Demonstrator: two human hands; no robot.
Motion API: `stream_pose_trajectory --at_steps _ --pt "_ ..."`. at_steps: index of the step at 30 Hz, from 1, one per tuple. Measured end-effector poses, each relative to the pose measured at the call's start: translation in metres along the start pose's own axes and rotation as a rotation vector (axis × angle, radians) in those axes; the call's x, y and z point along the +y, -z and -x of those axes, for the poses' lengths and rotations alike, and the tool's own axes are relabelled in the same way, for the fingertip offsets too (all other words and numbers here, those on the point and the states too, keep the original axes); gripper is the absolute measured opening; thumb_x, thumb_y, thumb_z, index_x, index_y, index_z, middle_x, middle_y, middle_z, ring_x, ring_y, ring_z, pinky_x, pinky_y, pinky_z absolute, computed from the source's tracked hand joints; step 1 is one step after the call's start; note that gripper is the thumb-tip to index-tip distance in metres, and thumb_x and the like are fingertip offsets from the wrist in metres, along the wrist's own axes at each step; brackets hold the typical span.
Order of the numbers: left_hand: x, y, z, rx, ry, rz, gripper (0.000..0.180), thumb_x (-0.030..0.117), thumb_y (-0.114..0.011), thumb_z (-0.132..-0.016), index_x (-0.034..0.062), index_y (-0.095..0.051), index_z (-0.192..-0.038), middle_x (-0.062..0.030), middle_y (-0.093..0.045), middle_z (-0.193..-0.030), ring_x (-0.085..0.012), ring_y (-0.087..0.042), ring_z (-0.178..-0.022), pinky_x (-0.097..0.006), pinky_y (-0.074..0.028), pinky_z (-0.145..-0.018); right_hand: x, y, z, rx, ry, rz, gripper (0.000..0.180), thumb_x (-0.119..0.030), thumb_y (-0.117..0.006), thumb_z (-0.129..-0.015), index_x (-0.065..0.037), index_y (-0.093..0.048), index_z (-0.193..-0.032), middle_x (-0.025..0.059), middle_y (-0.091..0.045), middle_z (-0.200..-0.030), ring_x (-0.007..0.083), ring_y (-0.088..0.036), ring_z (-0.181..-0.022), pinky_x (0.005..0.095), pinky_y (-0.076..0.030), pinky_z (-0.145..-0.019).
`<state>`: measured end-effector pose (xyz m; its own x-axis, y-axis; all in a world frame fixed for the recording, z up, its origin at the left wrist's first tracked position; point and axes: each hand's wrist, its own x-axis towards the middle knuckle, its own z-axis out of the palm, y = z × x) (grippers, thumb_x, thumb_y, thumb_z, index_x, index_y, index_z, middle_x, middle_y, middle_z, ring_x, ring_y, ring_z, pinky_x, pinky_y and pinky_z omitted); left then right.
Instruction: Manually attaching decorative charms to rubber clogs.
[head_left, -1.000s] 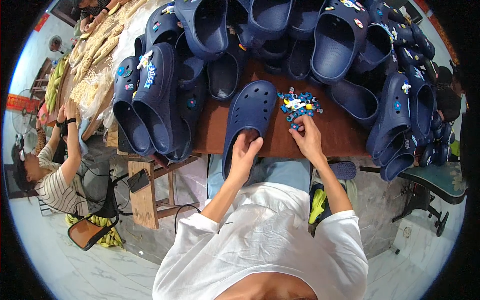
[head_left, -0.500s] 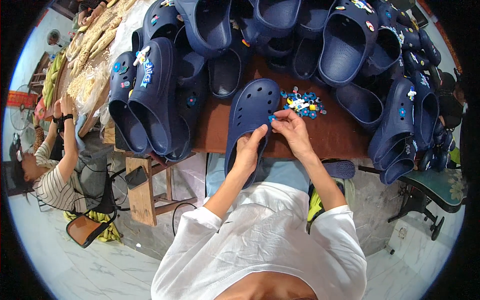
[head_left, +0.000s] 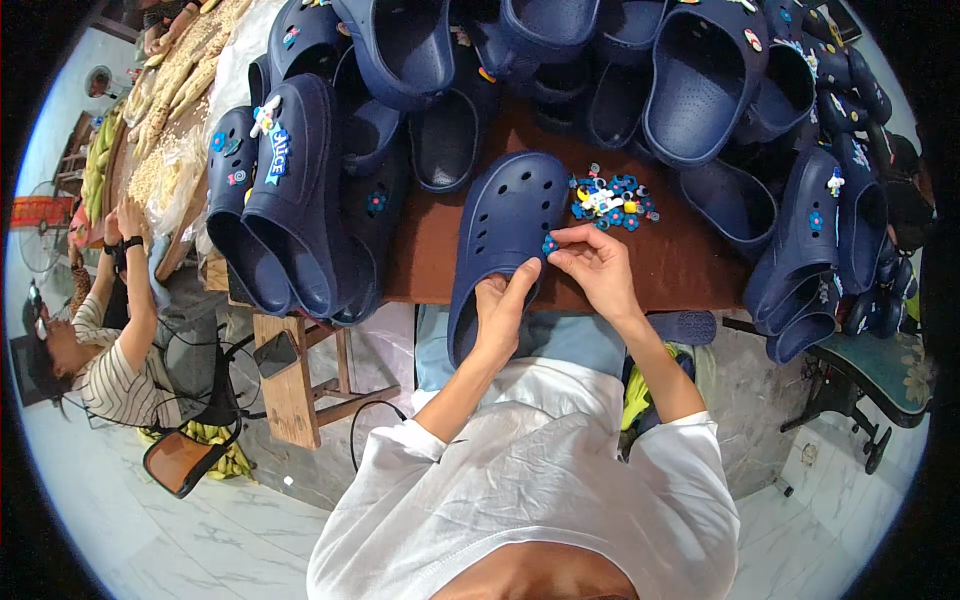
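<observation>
Currently holding navy clog [head_left: 512, 205] w/ L hand [head_left: 503, 312], w/ fingers in opening & thumb on R rim; toe over brown table [head_left: 690, 283], heel past near edge. W/ R hand [head_left: 597, 270], pinching blue charm [head_left: 550, 243] narrowly btwn thumb & index, right by clog's R side, close to vent holes; can't tell if seated in one. Just beyond R hand, on table, see loose pile [head_left: 613, 205] of small bits, mostly blue, white & yellow, just beside clog. Round far side & both ends, see more clogs [head_left: 702, 85], some overlapping, several w/ decorations on top. To L, see phone [head_left: 276, 353] on wooden stool [head_left: 290, 412]. Farther L, see person [head_left: 122, 385] in striped top, w/ arms out toward corn [head_left: 160, 115].
</observation>
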<state>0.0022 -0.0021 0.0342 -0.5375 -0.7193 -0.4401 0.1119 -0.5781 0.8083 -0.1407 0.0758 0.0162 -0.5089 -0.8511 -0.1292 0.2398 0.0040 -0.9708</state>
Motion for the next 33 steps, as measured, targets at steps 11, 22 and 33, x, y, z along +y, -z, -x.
stream_pose_trajectory --at_steps 11,22,33 --pt "-0.002 0.000 0.001 -0.054 -0.054 0.019 0.030 0.015 -0.067 -0.093 -0.0066 -0.064 -0.113 -0.0071 -0.067 -0.109 -0.0105 -0.061 -0.095 -0.025 -0.048 -0.086 -0.017 -0.002 0.001 0.001 0.315 0.504 0.021 0.000 -0.071 -0.086 -0.001 -0.073 -0.107 0.0077 -0.070 -0.103 0.0149 -0.067 -0.093 0.0245 -0.055 -0.082" --pt "-0.008 0.004 -0.003 -0.011 -0.052 -0.136 0.033 0.019 -0.064 -0.094 -0.0079 -0.062 -0.113 -0.0079 -0.066 -0.108 -0.0120 -0.060 -0.094 -0.028 -0.048 -0.086 -0.011 0.014 -0.026 -0.166 -0.364 -0.058 0.020 -0.014 -0.075 -0.088 -0.008 -0.063 -0.102 -0.0003 -0.064 -0.094 0.0079 -0.063 -0.086 0.0240 -0.055 -0.072" --pt "-0.006 0.011 -0.012 -0.039 0.049 -0.057 0.041 0.026 -0.066 -0.092 -0.0042 -0.059 -0.120 -0.0072 -0.062 -0.115 -0.0131 -0.057 -0.103 -0.029 -0.043 -0.094 0.005 0.004 -0.015 -0.103 -0.383 -0.216 0.018 -0.023 -0.074 -0.091 -0.011 -0.062 -0.097 -0.0023 -0.063 -0.084 0.0061 -0.062 -0.076 0.0214 -0.054 -0.067"
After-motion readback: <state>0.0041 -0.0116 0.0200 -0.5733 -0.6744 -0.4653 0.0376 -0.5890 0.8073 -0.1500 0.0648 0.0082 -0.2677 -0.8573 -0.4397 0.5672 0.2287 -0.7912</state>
